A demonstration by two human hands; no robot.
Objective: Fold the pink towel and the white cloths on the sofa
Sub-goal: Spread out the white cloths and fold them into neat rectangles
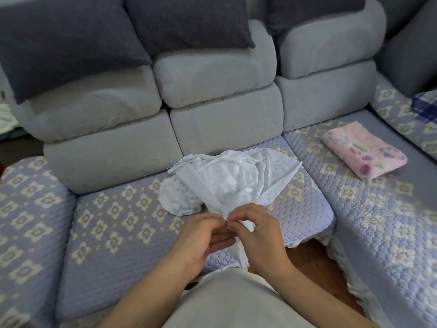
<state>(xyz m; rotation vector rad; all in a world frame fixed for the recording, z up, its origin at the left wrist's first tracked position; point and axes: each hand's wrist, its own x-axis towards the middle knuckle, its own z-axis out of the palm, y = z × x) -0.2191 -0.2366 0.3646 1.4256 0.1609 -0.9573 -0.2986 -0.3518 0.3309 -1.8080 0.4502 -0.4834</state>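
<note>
White cloths [227,178] lie in one crumpled heap on the middle seat of the sofa [212,95]; how many pieces make up the heap cannot be told, though a flat white band [203,185] runs across it toward the hands. Two hands meet at the near end of that band. The left hand [203,235] pinches the cloth's edge between thumb and fingertips, palm turned partly up. The right hand [255,230] touches it from the other side, fingers curled round a small bunch of white fabric, so both grips are closed on the cloth. A strip of the same fabric hangs down between the wrists, over the front edge of the seat. The heap itself lies just beyond the fingers, spreading back toward the grey backrest.

One pink towel [364,150], printed with flowers, lies folded into a neat rectangle on the seat to the right, well apart from the hands and the white heap. A quilted lilac cover [113,223] with a cream flower pattern lies over the seats. Two dark grey pillows [71,41] lean on top of the backrest at the left. A blue checked fabric [425,105] shows at the far right edge.
</note>
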